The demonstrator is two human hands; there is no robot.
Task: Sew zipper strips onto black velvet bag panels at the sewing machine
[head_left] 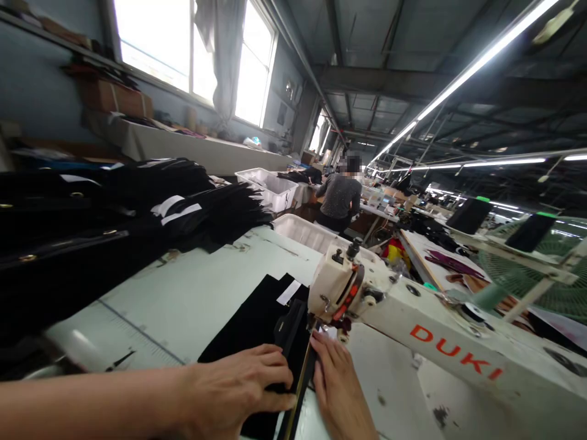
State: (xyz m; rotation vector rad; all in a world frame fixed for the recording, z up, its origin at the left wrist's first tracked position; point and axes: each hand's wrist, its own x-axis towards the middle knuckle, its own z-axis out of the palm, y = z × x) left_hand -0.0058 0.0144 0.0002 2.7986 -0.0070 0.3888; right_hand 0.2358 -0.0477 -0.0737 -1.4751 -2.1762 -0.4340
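Observation:
A black fabric panel (257, 318) lies on the sewing machine's pale table, with a white label (288, 293) near its far edge. Along its right side runs a narrow strip with a gold-coloured line (300, 382), leading up to the needle area of the sewing machine (330, 293). My left hand (250, 385) rests on the panel, fingers bent, thumb spread apart from them beside the strip. My right hand (337, 382) lies with fingers stretched along the strip's right edge, fingertips close to the presser foot. The needle itself is hidden.
A big pile of black garment pieces (192, 214) with white labels covers the table's left side. White plastic bins (270, 186) stand beyond the far edge. Farther back sits a person (339, 195) in grey. Thread cones (470, 214) and a green fan (527, 269) are on the right.

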